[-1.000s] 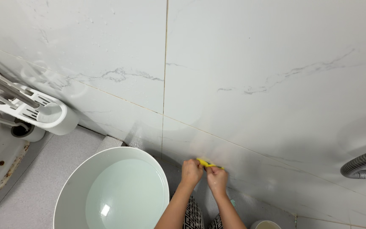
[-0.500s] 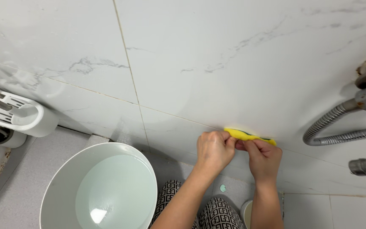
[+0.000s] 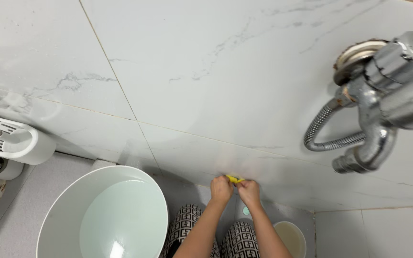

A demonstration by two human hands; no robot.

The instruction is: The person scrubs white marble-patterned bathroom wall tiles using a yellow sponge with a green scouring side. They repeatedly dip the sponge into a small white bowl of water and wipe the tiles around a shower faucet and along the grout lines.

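My left hand (image 3: 221,189) and my right hand (image 3: 249,192) are pressed together low against the white marble-look wall tile (image 3: 225,86). Both are closed on a small yellow object (image 3: 235,179), most of it hidden by the fingers. It sits right at the wall, just above the grey floor. My forearms reach up from the bottom edge of the view, over knees in black-and-white patterned trousers (image 3: 187,227).
A large pale green basin (image 3: 68,210) stands on the floor to the left of my hands. A small cup (image 3: 290,237) sits at lower right. A chrome tap with a flexible hose (image 3: 374,110) juts from the wall upper right. A white plastic holder (image 3: 10,141) hangs at far left.
The view has swung right and pulled back, so the tap now fills the upper right. My hands have drawn closer together and cover more of the yellow object.
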